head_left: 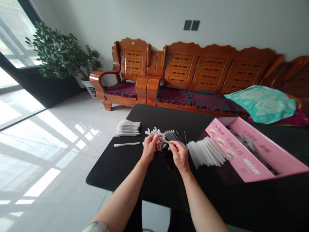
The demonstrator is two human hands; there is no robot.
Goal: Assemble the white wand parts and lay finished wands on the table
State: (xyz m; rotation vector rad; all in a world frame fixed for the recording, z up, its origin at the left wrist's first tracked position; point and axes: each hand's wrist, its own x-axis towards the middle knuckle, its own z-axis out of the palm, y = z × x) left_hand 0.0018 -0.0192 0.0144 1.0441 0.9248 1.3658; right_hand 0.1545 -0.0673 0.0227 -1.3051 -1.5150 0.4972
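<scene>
Over the table, my left hand (150, 147) is closed on one end of a slim white pen (165, 140). My right hand (180, 155) pinches the pen's other end, so it spans the gap between both hands. Behind and beneath the fingers lies a loose heap of short white pen caps (155, 130), partly hidden by my left hand. Dark pen refills (173, 135) are gathered just beyond my right hand. To its right, translucent white pen barrels (206, 152) lie side by side. Capped white pens (127, 128) are stacked on the left, with a single pen (126, 144) lying nearer me.
A pink open box (231, 158) with dark and grey contents stands at the right of the black table (116, 172). Beyond are a wooden bench (217, 69) with a turquoise cloth (263, 103), a wooden armchair (131, 61) and a potted plant (62, 54).
</scene>
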